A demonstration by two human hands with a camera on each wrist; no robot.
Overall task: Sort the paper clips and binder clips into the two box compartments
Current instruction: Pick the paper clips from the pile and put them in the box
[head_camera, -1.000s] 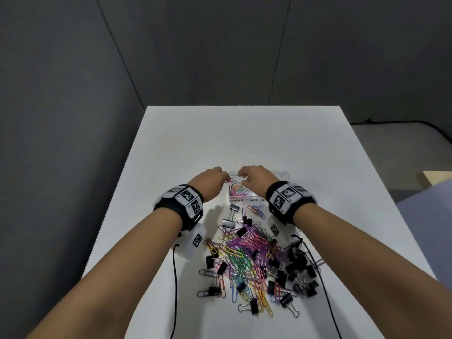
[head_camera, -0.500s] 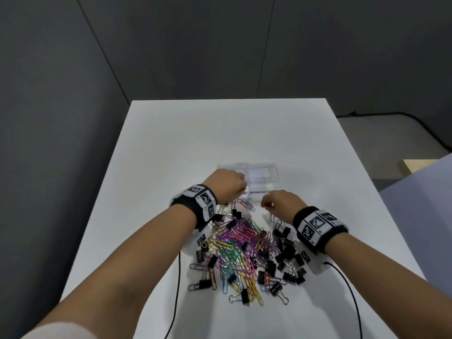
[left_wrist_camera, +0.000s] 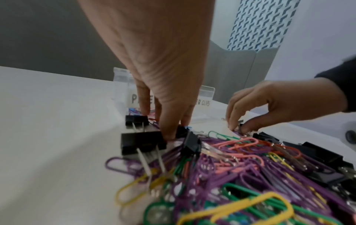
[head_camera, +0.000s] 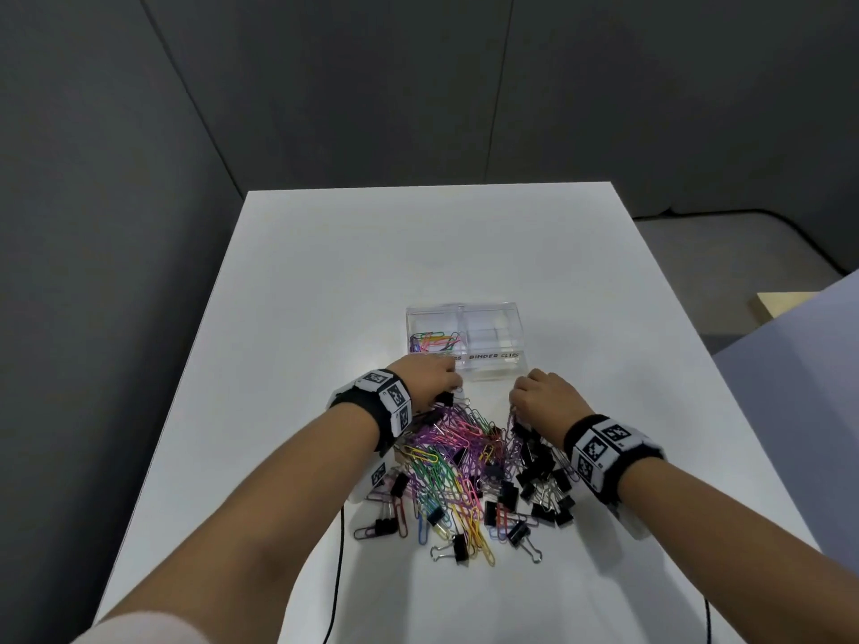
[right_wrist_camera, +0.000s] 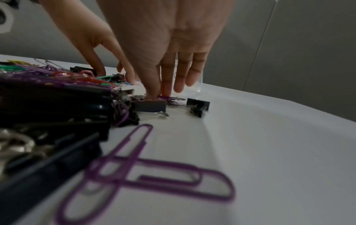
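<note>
A clear two-compartment box stands beyond the pile; its left compartment holds several coloured paper clips, and the right one, labelled binder clips, looks bare. A mixed pile of coloured paper clips and black binder clips lies in front of it. My left hand reaches down at the pile's far left edge, its fairly straight fingers either side of a small black binder clip. My right hand is at the pile's far right edge, thumb and forefinger pinching a purple paper clip.
The white table has bare surface to the left, the right and beyond the box. Black cables run from both wrists toward the near edge. A loose purple paper clip and small binder clips lie right of the pile.
Both hands have drawn back from over the box's left compartment to the far edge of the pile. The right came first, then the left. The box is now uncovered.
</note>
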